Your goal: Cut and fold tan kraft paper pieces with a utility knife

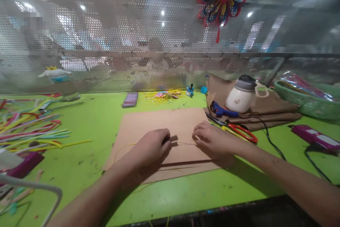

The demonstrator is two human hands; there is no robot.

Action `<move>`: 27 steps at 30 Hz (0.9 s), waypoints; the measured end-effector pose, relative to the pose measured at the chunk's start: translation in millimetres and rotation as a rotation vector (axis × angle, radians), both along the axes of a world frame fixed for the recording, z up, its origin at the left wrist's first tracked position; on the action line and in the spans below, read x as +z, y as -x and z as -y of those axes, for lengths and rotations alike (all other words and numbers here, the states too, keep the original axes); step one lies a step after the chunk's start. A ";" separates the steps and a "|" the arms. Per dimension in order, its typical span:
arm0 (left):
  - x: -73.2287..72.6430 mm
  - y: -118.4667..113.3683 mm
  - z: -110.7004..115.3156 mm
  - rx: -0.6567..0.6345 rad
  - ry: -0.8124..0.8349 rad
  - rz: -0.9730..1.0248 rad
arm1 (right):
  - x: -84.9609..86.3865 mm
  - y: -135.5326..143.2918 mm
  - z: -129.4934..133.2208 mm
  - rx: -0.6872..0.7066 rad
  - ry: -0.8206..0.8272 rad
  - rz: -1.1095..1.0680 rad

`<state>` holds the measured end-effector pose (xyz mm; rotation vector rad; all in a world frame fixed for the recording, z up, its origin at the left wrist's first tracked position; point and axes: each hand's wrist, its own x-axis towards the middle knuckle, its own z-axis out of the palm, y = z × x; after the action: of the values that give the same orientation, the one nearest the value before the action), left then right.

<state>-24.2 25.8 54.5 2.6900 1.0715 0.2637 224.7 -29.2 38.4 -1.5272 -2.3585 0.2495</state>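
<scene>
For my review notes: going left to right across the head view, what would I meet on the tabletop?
Loose, thin multicoloured strips, the left hand, a small blue bottle with a dark top, the right hand, a white jug with a grey lid, a pale green speckled basket.

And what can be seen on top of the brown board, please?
The left hand and right hand are over the brown board. A thin yellow strand shows on it, beside the left hand. Anything beneath the palms is covered.
</scene>
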 end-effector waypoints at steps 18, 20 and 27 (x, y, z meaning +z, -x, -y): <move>23.8 1.1 24.0 -0.203 0.273 0.072 | -9.9 -59.9 -48.2 -0.466 0.181 -0.292; 21.4 2.5 20.1 -0.204 0.301 0.054 | -15.0 -57.3 -53.4 -0.515 0.235 -0.372; 22.8 3.4 19.5 -0.187 0.289 0.024 | -16.6 -46.0 -71.4 -0.666 0.330 -0.664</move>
<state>-27.5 6.3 77.3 2.4961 0.7768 0.0986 270.7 42.1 21.8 -1.8956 -1.2708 0.8472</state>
